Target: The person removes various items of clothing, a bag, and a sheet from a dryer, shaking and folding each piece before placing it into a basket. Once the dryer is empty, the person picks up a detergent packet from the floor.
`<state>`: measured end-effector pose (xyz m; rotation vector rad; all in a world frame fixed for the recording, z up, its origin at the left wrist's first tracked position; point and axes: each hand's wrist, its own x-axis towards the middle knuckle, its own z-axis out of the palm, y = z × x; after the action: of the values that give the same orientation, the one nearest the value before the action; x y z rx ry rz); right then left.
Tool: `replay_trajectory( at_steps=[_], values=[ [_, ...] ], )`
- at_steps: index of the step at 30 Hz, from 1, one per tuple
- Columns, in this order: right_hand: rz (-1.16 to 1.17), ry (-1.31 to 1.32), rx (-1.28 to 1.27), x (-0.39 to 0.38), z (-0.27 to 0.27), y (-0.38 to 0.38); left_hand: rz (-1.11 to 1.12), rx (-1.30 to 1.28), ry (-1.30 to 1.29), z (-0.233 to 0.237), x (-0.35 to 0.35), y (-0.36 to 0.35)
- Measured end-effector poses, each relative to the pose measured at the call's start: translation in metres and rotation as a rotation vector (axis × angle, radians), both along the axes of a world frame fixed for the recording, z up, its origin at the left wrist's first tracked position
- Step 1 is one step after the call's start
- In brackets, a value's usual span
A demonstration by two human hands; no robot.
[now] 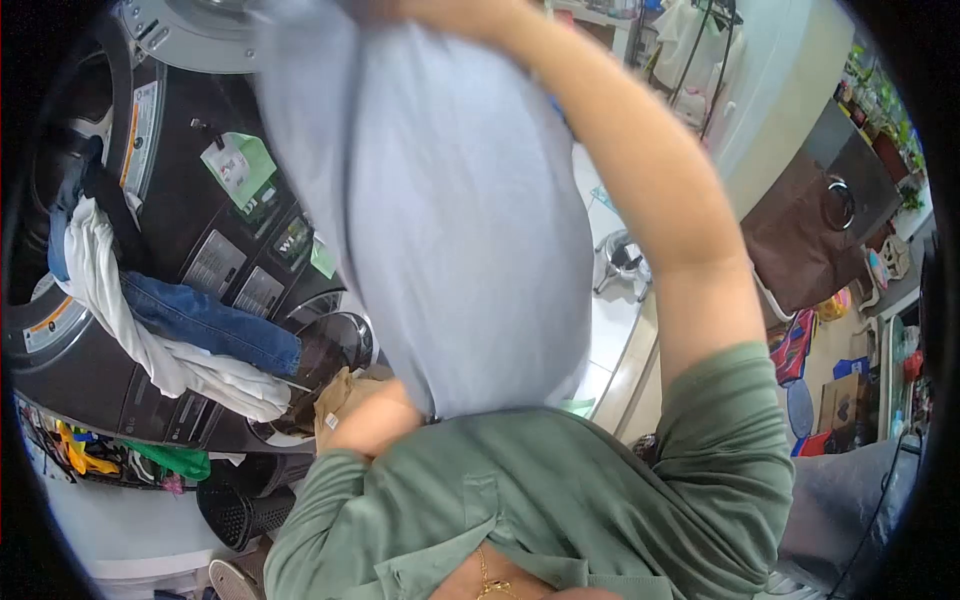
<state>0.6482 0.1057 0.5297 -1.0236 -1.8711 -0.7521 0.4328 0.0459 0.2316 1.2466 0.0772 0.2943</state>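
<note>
Little legible from where I stand.
- Dark washer panel (pixel 215 255), far left: white lettering starting "W", rest blurred.
- Green-and-white tag (pixel 237 165) on same panel: print too small to read.
- Orange-edged stickers (pixel 140 130) on washer door ring: fine print, unreadable.
- Small white label (pixel 330 421) on tan cloth, near: blurred.

Jeans (pixel 215 325), white cloth (pixel 170 360) hanging from washer (pixel 185 190); black basket (pixel 245 510) nearby.
</note>
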Motion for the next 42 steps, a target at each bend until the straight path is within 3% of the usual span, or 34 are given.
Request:
replay_trajectory(
  at_steps=[2, 3, 5, 6, 7, 9, 12, 16, 20, 26, 30, 34, 37, 42],
  values=[
    [-0.646, -0.283, -0.363, 0.034, -0.103, 0.022, -0.094, 0.219, 0.049, 0.002, -0.011, -0.008],
    [-0.719, -0.434, -0.544, 0.038, -0.156, 0.021, -0.119, 0.303, 0.065, 0.004, -0.015, -0.01],
    [-0.308, -0.205, -1.191, 0.02, -0.245, -0.006, -0.143, 0.434, 0.085, 0.009, -0.022, -0.007],
    [0.169, -0.035, -1.482, 0.016, -0.292, -0.015, -0.131, 0.489, 0.086, 0.016, -0.026, -0.003],
    [0.503, 0.034, -1.598, 0.007, -0.355, -0.024, -0.119, 0.518, 0.088, 0.022, -0.03, 0.005],
    [0.765, 0.548, -1.838, -0.04, -0.397, -0.06, -0.051, 0.468, 0.037, 0.047, -0.053, 0.024],
    [1.004, 1.326, -1.828, -0.099, -0.413, -0.09, 0.067, 0.144, -0.024, 0.044, -0.079, 0.059],
    [1.158, 1.792, -1.693, -0.13, -0.41, -0.103, 0.142, -0.169, 0.167, -0.06, -0.081, 0.056],
    [1.202, 1.937, -1.651, -0.13, -0.413, -0.104, 0.318, -0.257, 0.43, -0.165, -0.143, 0.014],
    [1.228, 2.04, -1.645, -0.138, -0.419, -0.087, 1.311, -0.634, 0.691, -0.216, -0.27, -0.038],
    [1.252, 2.107, -1.682, -0.163, -0.421, -0.073, 1.156, -1.091, 0.609, -0.212, -0.223, -0.064],
    [1.255, 2.195, -1.737, -0.211, -0.428, -0.069, 0.886, -1.309, 0.094, -0.19, -0.169, -0.044],
    [1.203, 2.257, -1.813, -0.23, -0.438, -0.072, 1.051, -1.226, -0.062, -0.181, -0.193, -0.029],
    [0.961, 2.327, -2.011, -0.214, -0.463, -0.077, 1.355, -1.231, -0.053, -0.197, -0.256, -0.071]
  ],
)
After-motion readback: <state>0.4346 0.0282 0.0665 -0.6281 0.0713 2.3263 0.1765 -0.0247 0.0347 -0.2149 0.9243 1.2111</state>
